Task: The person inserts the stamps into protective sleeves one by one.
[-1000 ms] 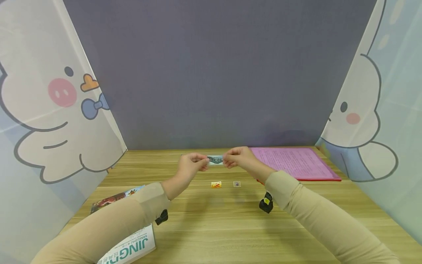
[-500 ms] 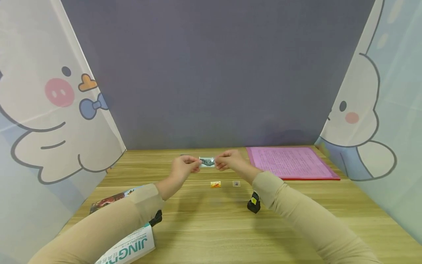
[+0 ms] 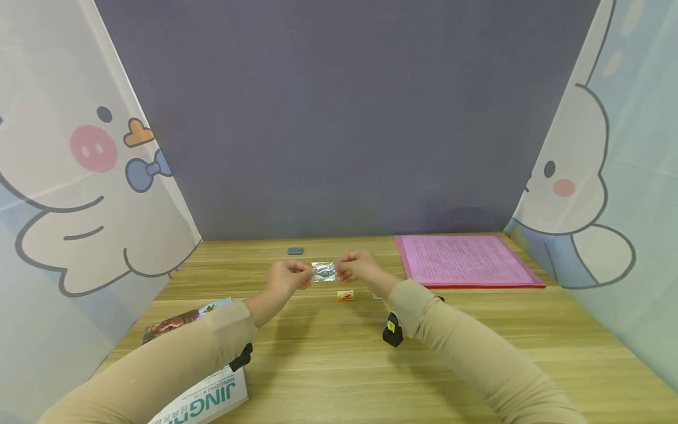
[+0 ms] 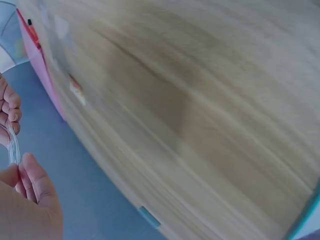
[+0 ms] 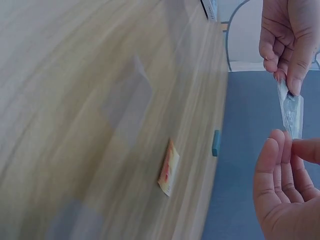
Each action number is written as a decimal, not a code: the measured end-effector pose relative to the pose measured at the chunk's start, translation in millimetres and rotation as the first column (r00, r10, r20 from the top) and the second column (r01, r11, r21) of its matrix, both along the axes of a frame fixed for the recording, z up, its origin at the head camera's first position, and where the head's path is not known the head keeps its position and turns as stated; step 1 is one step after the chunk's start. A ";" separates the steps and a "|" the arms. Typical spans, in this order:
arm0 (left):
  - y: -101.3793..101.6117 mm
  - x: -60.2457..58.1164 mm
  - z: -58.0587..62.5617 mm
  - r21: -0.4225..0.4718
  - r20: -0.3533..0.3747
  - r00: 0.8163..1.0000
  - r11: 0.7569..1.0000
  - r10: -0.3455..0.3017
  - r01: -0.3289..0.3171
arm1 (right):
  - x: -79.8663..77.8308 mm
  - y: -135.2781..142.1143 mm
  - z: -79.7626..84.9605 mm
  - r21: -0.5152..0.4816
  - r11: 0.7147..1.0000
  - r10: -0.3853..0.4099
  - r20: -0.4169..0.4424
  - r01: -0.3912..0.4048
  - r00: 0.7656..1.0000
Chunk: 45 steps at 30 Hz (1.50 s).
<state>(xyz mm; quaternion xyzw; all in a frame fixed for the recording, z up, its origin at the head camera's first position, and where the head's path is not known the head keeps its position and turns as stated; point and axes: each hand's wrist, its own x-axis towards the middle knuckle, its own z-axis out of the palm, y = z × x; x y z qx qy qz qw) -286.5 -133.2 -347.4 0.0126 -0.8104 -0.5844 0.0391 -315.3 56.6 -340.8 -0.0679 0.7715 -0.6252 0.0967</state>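
Over the far middle of the table, a small clear plastic sleeve with a grey-green printed picture (image 3: 323, 271) is stretched between both hands. My left hand (image 3: 282, 284) pinches its left end between thumb and fingers. At the other end my right hand (image 3: 362, 268) does the same. The right wrist view shows the glossy sleeve (image 5: 292, 111) nearly edge-on, thumbs pressed on its ends. Below it lies a small yellow-and-red stamp-like piece (image 3: 345, 295). A second small pale piece (image 3: 376, 296) is partly hidden by the right forearm.
A small dark grey-blue block (image 3: 295, 251) lies near the back edge. Back right is a pink printed sheet (image 3: 466, 259) with a red edge. At left, partly under the left sleeve, are a colourful picture book (image 3: 180, 323) and a white box-like item with green lettering (image 3: 209, 400).
Both hands have moved left and slightly nearer with the sleeve between them. The grey-blue block behind has come into view. The right forearm now partly covers the small pale piece.
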 end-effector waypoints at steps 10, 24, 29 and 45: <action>-8.6 1.5 -14.1 -0.085 0.057 0.998 0.996 0.025 -0.020 | 0.1 -12.4 -19.8 0.021 0.999 0.042 0.053 -0.043 0.998; -17.0 3.8 -23.6 -0.276 0.184 0.983 0.961 0.021 0.031 | 6.8 -27.3 -42.4 0.076 0.994 0.071 0.132 -0.081 0.989; -19.4 0.8 -28.7 -0.320 0.235 0.971 0.947 0.040 0.039 | 7.1 -33.3 -50.4 0.147 0.986 0.057 0.105 -0.072 0.993; -19.9 -3.1 -32.6 -0.266 0.358 0.932 0.963 0.058 0.042 | 5.8 -45.6 -54.0 0.332 0.943 -0.021 0.061 -0.001 0.998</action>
